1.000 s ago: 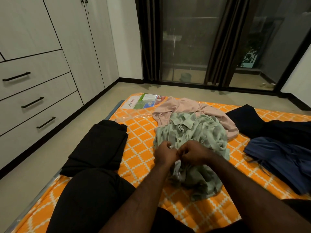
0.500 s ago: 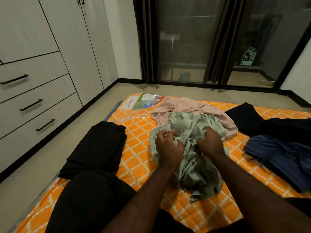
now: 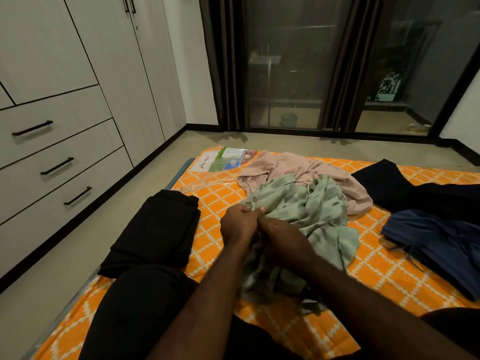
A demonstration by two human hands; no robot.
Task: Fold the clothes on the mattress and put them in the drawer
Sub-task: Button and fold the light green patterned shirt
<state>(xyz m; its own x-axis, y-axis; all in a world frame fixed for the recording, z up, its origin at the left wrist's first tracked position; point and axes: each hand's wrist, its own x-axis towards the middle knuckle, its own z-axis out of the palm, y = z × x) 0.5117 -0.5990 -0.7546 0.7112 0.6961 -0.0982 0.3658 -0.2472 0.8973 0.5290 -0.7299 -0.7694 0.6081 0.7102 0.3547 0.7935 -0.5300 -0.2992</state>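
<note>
A crumpled pale green patterned garment [image 3: 309, 203] lies in the middle of the orange mattress [image 3: 220, 193]. My left hand [image 3: 237, 224] and my right hand [image 3: 281, 236] are pressed together at its near left edge, both gripping bunched green cloth. Behind it lies a pink garment [image 3: 298, 167]. A folded black garment [image 3: 155, 227] sits at the mattress's left edge. Black clothes [image 3: 405, 185] and a blue garment [image 3: 436, 240] lie to the right. Three drawers [image 3: 59, 167] with black handles are shut in the wardrobe on the left.
A printed label sheet under clear plastic [image 3: 226, 159] lies at the mattress's far left corner. My black-clad left knee [image 3: 140, 302] is in the foreground. Bare floor [image 3: 65, 255] separates mattress and wardrobe. Dark curtains and glass doors [image 3: 285, 74] stand behind.
My hands were apart on top of the green garment half a second ago; they have drawn back and come together, gathering its near left edge.
</note>
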